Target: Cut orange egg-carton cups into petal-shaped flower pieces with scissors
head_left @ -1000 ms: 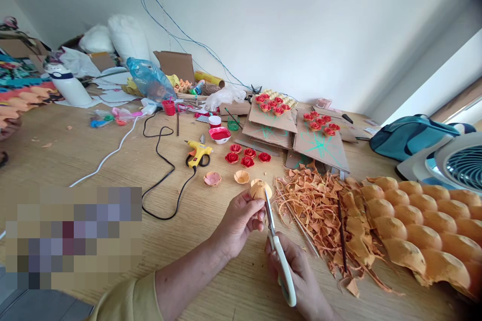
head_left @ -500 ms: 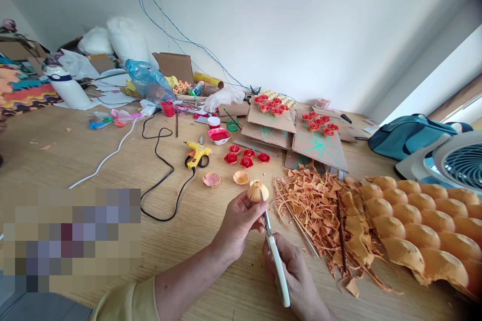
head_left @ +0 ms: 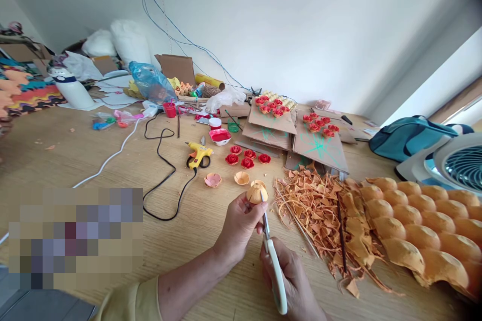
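Note:
My left hand (head_left: 238,225) pinches an orange egg-carton cup (head_left: 256,194), domed side up, between thumb and fingers. In my right hand (head_left: 291,273) is a pair of scissors with white handles (head_left: 277,281). The blades (head_left: 265,223) point away from me and their tip lies against the cup's side. My right fingers are partly hidden behind the handle. Just beyond the held cup lie a loose orange cup (head_left: 241,178) and a pinkish petal-edged cup (head_left: 213,180). Behind them sit several red paper roses (head_left: 247,162).
Orange scraps (head_left: 309,205) are heaped right of my hands, beside a large orange egg tray (head_left: 422,220). A yellow glue gun (head_left: 199,155) with a black cord lies left of the roses, near a dish of red paint (head_left: 220,136). Cardboard sheets (head_left: 320,153) bear more roses. A fan (head_left: 452,165) stands far right.
The view has shifted slightly. My right hand and the scissor handles have dropped a little toward me, while the blade tip stays at the cup. My left hand keeps its pinch.

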Action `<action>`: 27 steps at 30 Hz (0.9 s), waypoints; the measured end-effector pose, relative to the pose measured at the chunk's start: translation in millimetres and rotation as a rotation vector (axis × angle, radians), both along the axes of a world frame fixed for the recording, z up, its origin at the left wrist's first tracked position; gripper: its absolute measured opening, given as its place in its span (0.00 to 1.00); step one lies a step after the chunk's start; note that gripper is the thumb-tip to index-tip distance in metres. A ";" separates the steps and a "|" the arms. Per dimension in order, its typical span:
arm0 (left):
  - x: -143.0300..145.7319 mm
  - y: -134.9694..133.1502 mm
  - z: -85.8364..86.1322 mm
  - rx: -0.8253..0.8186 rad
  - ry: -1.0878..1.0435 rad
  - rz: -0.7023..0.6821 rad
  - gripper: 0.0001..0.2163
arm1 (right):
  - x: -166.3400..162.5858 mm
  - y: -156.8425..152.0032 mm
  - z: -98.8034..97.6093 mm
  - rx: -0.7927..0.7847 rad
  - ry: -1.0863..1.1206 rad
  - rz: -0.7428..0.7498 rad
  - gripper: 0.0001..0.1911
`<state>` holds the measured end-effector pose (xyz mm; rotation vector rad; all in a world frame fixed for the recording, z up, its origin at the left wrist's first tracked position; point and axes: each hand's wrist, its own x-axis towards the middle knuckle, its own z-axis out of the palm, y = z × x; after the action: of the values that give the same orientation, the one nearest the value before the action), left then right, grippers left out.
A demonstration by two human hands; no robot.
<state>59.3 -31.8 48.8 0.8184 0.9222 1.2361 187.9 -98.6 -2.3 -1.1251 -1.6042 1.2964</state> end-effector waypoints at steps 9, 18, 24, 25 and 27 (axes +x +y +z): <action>-1.2 -0.3 3.0 -0.004 -0.093 -0.008 0.15 | 1.2 5.6 -1.9 0.045 -0.066 -0.049 0.22; -11.8 10.3 -1.2 0.014 -0.244 0.041 0.16 | 3.3 6.6 0.4 -0.002 -0.015 -0.014 0.22; -16.2 15.1 -5.9 0.008 -0.376 0.018 0.12 | 4.4 8.5 12.2 -0.088 0.084 0.013 0.26; -16.2 14.7 -6.3 0.002 -0.395 -0.001 0.12 | 4.7 8.8 13.7 -0.100 0.091 0.016 0.26; -16.1 13.5 -6.4 -0.025 -0.430 -0.041 0.11 | 5.4 9.2 15.1 -0.113 0.108 0.025 0.27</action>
<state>43.2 -18.3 42.4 0.5186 0.5674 1.2956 193.3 -89.3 12.9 -1.0870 -1.4860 1.4549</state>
